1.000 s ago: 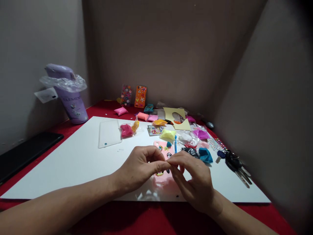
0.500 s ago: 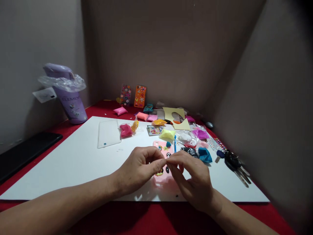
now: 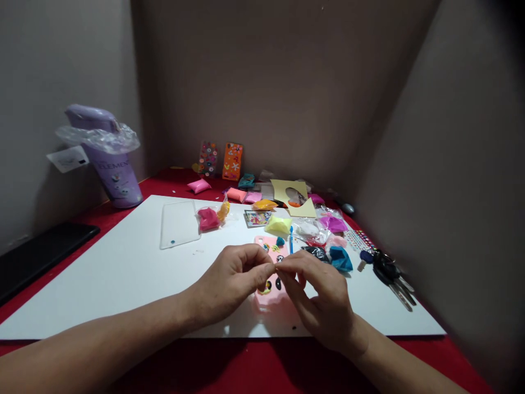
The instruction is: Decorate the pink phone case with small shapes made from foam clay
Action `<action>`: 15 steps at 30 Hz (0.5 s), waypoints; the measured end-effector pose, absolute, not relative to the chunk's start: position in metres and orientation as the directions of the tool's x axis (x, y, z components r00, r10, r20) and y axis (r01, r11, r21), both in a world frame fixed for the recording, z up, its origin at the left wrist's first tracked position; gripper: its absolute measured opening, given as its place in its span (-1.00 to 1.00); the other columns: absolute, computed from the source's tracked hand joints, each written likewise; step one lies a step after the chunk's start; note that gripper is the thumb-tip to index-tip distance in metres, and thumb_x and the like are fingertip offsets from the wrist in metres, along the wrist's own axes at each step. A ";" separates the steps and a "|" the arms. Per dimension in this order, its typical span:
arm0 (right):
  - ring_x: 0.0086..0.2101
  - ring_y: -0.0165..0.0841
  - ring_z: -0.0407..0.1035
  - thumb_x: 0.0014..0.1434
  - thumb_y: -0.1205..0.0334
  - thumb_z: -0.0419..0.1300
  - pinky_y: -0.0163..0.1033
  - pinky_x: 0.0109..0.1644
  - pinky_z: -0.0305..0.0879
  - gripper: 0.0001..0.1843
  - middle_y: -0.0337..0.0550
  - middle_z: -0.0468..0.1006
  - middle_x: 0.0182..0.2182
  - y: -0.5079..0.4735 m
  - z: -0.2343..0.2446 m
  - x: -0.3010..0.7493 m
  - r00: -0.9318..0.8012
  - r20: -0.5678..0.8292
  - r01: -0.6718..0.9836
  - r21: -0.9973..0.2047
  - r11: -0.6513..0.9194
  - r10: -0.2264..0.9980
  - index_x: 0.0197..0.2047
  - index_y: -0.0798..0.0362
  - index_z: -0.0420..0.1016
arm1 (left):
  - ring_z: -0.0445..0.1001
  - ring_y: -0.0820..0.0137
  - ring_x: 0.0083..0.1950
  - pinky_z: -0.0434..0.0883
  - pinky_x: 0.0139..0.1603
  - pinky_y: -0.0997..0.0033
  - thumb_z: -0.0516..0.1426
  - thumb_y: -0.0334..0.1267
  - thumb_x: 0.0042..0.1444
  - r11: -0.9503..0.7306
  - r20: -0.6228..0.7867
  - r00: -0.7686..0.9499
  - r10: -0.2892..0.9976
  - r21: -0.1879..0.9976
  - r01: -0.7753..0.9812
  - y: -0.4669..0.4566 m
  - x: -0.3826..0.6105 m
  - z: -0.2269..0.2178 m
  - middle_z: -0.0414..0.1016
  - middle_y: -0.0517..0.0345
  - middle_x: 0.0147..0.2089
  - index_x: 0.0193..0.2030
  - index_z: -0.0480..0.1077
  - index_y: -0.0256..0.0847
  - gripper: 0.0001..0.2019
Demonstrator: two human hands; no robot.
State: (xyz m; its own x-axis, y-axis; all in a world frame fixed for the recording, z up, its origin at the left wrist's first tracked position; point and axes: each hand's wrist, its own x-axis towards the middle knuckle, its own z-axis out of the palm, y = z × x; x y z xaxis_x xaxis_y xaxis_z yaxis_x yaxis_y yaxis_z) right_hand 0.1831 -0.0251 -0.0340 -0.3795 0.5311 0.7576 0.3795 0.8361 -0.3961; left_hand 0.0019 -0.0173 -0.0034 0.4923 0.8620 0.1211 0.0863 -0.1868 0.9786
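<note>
On the white board point(image 3: 123, 273), the pink phone case point(image 3: 271, 299) looks part-decorated; left hand point(image 3: 235, 282) and right hand point(image 3: 322, 290) pinch, contents unclear.

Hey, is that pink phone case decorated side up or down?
Up: the pink phone case shows a teal piece and black pieces on its upper face.

Head view only — faces forward, down; left hand point(image 3: 233, 282), right hand point(image 3: 324, 295) near — back wall point(image 3: 254, 82) farther.

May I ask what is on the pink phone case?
The case shows a teal lump, yellow pieces and black pieces; anything behind the left hand or right hand is covered.
</note>
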 end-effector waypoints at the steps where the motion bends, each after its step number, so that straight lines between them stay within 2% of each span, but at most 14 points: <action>1: -0.38 -0.40 0.33 0.12 0.55 0.12 -0.26 -0.33 0.27 -0.75 -0.14 0.47 -0.40 -0.025 -0.034 0.183 -0.377 0.759 0.383 -0.395 0.835 0.531 -0.16 0.10 0.39 | 0.25 0.55 -0.47 0.22 -0.44 0.54 0.09 -0.25 0.16 -0.188 0.122 0.496 0.860 0.978 0.085 -0.017 0.002 -0.003 0.30 0.27 -0.52 -0.41 0.35 -0.31 -0.82; 15: -0.42 -0.41 0.29 0.11 0.53 0.11 -0.27 -0.37 0.22 -0.80 -0.17 0.44 -0.43 -0.027 -0.031 0.182 -0.389 0.745 0.414 -0.384 0.825 0.542 -0.22 0.10 0.37 | 0.27 0.49 -0.42 0.24 -0.38 0.47 0.07 -0.24 0.18 -0.279 0.166 0.490 0.856 0.946 0.166 -0.019 0.001 -0.005 0.33 0.23 -0.49 -0.42 0.35 -0.29 -0.80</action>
State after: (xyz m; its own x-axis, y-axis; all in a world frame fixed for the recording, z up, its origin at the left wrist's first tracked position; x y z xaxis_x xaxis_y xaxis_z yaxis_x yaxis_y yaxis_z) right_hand 0.1817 -0.0270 -0.0308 -0.3892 0.5416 0.7451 0.4139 0.8254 -0.3838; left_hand 0.0011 -0.0190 -0.0053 0.4901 0.8556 0.1663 0.1658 -0.2789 0.9459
